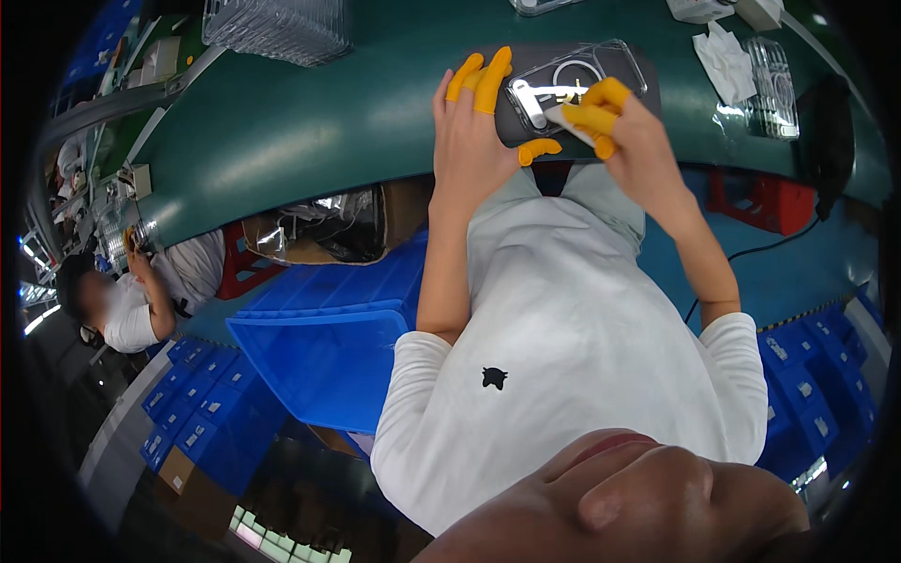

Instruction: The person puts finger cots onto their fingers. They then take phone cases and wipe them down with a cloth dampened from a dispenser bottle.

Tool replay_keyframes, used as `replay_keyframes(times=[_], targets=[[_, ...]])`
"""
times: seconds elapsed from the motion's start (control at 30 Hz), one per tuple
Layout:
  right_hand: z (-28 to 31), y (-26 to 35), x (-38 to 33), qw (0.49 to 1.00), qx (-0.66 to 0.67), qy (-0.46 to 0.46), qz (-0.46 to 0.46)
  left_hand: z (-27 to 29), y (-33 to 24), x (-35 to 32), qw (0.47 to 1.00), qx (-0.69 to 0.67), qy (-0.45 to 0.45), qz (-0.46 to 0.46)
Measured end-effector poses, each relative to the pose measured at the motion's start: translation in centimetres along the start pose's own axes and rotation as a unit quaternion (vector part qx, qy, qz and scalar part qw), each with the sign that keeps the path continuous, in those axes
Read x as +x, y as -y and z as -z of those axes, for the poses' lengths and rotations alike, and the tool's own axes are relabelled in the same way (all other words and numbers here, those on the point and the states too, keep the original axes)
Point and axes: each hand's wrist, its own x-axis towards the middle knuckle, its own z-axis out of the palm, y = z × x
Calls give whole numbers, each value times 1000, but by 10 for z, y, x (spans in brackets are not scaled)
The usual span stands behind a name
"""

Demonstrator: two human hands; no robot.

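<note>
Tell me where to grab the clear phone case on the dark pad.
Probably by the long edges of the clear phone case, coming from above: it lies flat on the dark pad, so only its thin rims offer purchase. The left hand presses its near end; the right hand works on its face.

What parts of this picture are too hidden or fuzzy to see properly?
Head view only:
- Clear plastic phone case: its left end is covered by the left hand, its lower edge by the right hand.
- Small white piece under the right hand's fingers: too small to identify.
- Clear ridged plastic tray: cut off by the top edge.
- Person at far left: blurred.
</note>
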Motion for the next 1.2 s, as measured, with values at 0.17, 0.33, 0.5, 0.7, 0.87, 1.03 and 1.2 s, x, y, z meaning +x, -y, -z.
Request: replay_keyframes(times=[0.17,0.33,0.5,0.7,0.87,1.03,1.2], targets=[[-45,11,-2,998,-55,28,2,0,3,1,999,33,31,12],[-28,-4,-13,990,-136,-10,-18,0,4,1,1000,26,12,-4],[-1,-35,-28,976,-183,-86,-81,0,1,2,999,41,21,-1],[-46,0,-3,990,-142,18,15,-4,7,1,999,42,15,-18],[-31,-11,15,980,-197,-24,-8,-1,6,1,999,33,11,-8],[-10,-28,-5,959,-259,-84,-74,3,3,1,999,46,10,-2],[-36,2,15,981,-190,-5,39,2,5,2,999,21,28,6]])
